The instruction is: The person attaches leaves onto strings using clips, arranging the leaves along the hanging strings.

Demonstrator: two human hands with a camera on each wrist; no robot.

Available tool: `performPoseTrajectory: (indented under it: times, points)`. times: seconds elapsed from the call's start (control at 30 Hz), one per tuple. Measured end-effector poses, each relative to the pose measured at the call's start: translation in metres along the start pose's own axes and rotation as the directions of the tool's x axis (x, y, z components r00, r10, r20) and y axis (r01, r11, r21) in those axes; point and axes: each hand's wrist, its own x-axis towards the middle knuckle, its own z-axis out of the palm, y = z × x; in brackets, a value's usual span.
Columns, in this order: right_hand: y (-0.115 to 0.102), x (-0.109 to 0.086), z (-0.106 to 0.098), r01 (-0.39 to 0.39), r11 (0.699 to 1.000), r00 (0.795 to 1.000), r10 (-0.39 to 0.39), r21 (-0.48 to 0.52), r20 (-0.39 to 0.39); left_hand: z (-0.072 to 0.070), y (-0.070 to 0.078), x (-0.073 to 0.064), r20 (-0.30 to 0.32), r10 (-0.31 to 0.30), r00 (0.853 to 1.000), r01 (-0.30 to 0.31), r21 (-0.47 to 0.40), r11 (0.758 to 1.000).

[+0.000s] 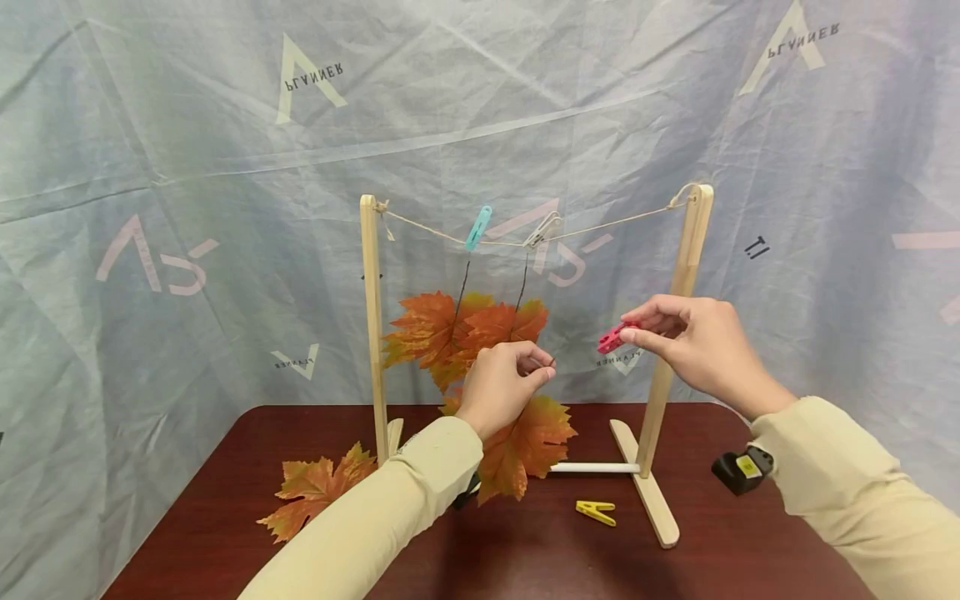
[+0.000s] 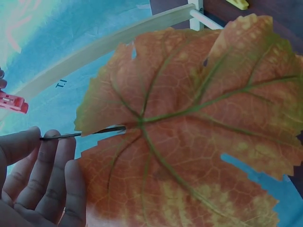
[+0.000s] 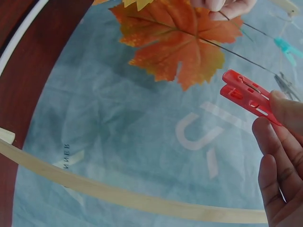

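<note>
My left hand [image 1: 504, 382] pinches the dark stem of an orange artificial maple leaf [image 2: 199, 109], which hangs below the fingers. Between thumb and fingertips, my right hand [image 1: 693, 346] holds a red clothespin [image 3: 248, 97] by one end, to the right of the leaf and apart from it. On the twine [image 1: 427, 227] ahead, a blue clothespin [image 1: 477, 228] and a white clothespin [image 1: 542, 231] sit side by side. From them two orange leaves [image 3: 180, 38] hang by their stems, partly behind my left hand in the head view.
Two wooden posts [image 1: 372, 333] hold up the twine, joined low down by a white rod [image 1: 596, 468]. A yellow clothespin [image 1: 596, 512] lies on the dark red table [image 1: 525, 550]. Another leaf [image 1: 318, 487] lies at the left, partly behind my left sleeve. A grey printed cloth [image 1: 225, 275] hangs behind.
</note>
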Motion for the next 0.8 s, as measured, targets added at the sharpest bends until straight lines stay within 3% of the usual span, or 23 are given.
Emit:
performPoseTrajectory:
  times: [0.43,0.8]
  points:
    - [-0.007,0.033,-0.014,0.008,1.0,1.0,-0.008,-0.006,-0.015,0.004,0.018,0.022,-0.083,-0.048,0.995,0.05,0.019,0.999]
    - [-0.021,0.065,-0.026,0.017,0.999,0.997,-0.019,-0.028,-0.079,0.009,0.03,0.049,-0.153,-0.096,0.984,0.098,0.006,0.995]
